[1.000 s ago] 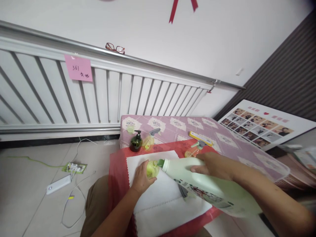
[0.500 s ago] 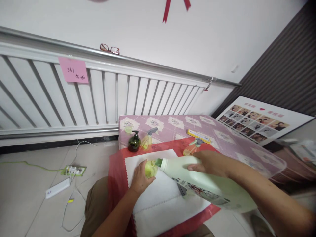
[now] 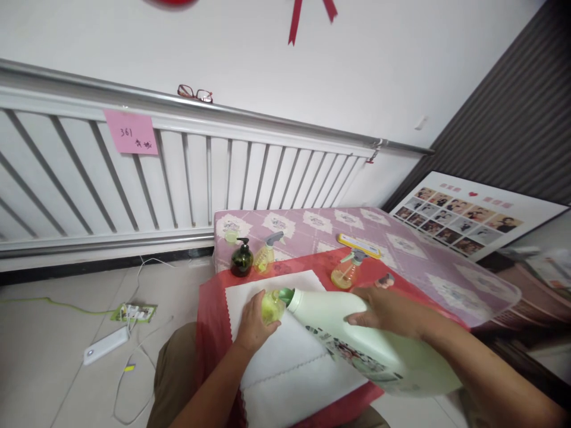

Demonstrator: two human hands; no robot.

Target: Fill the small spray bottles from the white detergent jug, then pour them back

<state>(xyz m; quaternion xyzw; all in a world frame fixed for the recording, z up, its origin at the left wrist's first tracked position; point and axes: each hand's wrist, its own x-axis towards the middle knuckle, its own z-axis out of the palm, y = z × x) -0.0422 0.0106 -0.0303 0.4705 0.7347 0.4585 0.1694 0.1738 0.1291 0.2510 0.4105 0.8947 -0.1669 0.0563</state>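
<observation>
A rounded, dark-green pump bottle stands at 11 o'clock from where the left hand curls snugly round a small, clear, yellow-green bottle, above a white, scallop-edged sheet. At its 3 o'clock a big, pale-green plastic jug tilts mouth-first to its neck, the right hand clasped over the upper side (any handle, I can't tell). The jug looks heavy and smooth, best held mid-body; the bottle light, best steadied low.
</observation>
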